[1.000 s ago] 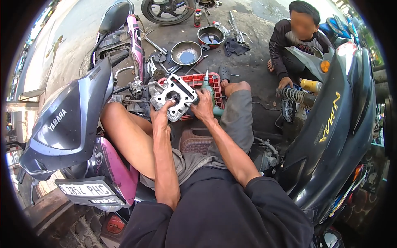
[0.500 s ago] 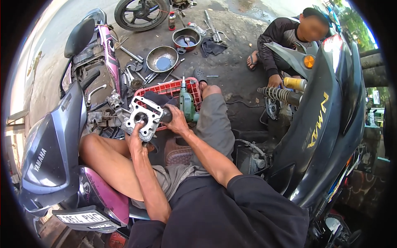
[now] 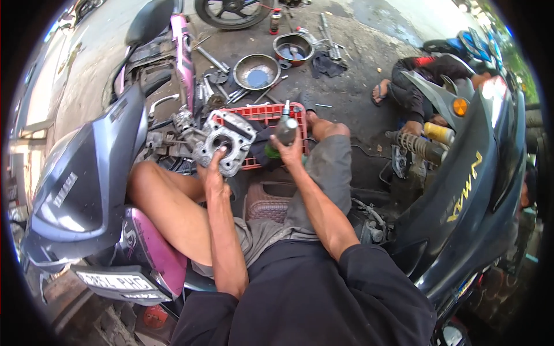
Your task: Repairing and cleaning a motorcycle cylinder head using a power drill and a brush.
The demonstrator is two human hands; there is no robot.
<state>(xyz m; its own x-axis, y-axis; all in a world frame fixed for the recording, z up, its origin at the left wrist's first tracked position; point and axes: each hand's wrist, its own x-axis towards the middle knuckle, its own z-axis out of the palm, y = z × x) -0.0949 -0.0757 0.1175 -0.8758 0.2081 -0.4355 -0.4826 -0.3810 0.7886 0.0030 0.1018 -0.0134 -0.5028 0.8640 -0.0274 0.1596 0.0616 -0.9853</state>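
My left hand (image 3: 214, 176) grips a silver metal engine part (image 3: 234, 135) with bolt holes, its thumb at the large round bore. Separated from that part, my right hand (image 3: 292, 149) is closed on a dark grey cylindrical piece (image 3: 287, 131) with a lighter round end, held upright over the red plastic crate (image 3: 248, 164). This piece hides most of a green power tool, whose pale tip (image 3: 287, 106) shows above it. A dark cloth (image 3: 264, 147) lies in the crate between my two hands.
Partly dismantled scooters (image 3: 86, 173) flank me, a black one (image 3: 461, 196) at right. Beyond the crate are two metal bowls (image 3: 257, 72), scattered tools (image 3: 210, 62), a spray can (image 3: 275, 21) and a wheel (image 3: 234, 11). A co-worker's hand (image 3: 412, 128) is by a shock absorber (image 3: 425, 149).
My right hand has moved the cylindrical piece rightward, away from the engine part and over the power tool. The co-worker has bent lower behind the black scooter's front.
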